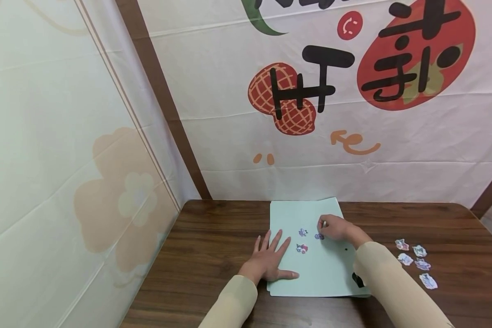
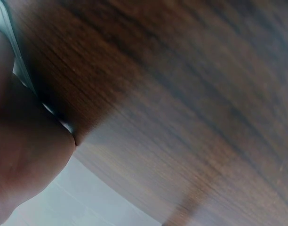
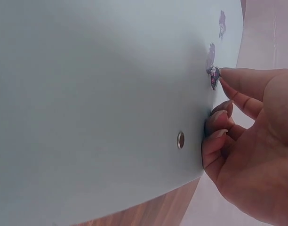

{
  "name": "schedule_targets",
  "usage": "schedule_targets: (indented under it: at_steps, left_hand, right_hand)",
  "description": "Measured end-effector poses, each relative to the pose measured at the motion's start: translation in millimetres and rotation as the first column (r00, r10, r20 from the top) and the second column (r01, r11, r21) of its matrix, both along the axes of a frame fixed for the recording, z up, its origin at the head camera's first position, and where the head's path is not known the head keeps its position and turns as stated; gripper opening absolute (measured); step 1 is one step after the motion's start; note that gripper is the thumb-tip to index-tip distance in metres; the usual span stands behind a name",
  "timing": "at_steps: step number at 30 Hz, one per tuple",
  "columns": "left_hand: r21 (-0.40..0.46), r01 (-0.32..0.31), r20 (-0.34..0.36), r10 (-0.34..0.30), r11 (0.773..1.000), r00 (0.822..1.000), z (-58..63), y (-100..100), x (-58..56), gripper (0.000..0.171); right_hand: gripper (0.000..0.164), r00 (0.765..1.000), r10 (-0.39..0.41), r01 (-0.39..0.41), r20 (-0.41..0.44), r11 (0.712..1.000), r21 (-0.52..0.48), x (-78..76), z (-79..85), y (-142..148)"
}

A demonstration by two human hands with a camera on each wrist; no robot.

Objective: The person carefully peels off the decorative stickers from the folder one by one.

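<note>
A pale blue-green folder [image 1: 324,273] with layered edges lies on the wooden table. My left hand [image 1: 268,262] rests on its left side, fingers spread and thumb stretched out. Above the folder's upper right part, my right hand [image 1: 337,228] pinches a small purple cartoon sticker [image 3: 214,77] between thumb and index finger. The other fingers are curled, right at the surface in the right wrist view. That sticker is right at the folder's face. Left of it on the folder are a purple sticker [image 1: 303,232] and a pink-and-purple sticker [image 1: 301,248].
Several cut-out stickers [image 1: 422,264] lie on the table [image 1: 467,237] to the right. The folder has a small metal-rimmed hole [image 3: 180,140] and a black patch [image 1: 358,280] partly under the right sleeve. A printed cloth [image 1: 229,136] hangs behind the table.
</note>
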State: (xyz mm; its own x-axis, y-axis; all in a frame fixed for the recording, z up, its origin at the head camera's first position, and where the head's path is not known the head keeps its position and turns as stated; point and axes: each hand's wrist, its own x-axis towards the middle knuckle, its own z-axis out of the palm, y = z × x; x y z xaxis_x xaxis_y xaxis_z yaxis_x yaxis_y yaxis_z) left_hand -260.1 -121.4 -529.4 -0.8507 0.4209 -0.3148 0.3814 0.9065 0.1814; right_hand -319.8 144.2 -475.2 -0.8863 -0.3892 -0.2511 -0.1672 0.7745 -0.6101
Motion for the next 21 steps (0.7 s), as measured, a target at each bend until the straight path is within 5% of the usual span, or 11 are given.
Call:
schedule_targets:
  at_steps: [12, 21]
  left_hand:
    - [0.022, -0.006, -0.003, 0.006, 1.0, 1.0, -4.6, -1.2, -2.3, 0.108]
    - [0.004, 0.007, -0.002, -0.007, 1.0, 1.0, 4.6, -0.2, 1.6, 0.105]
  right_hand:
    - [0.004, 1.0, -0.019, 0.02, 0.023, 0.999, -0.05, -0.3, -2.4, 2.2]
    - [0.005, 0.999, -0.009, 0.014, 0.04, 0.993, -0.117, 0.9, -1.5, 7.5]
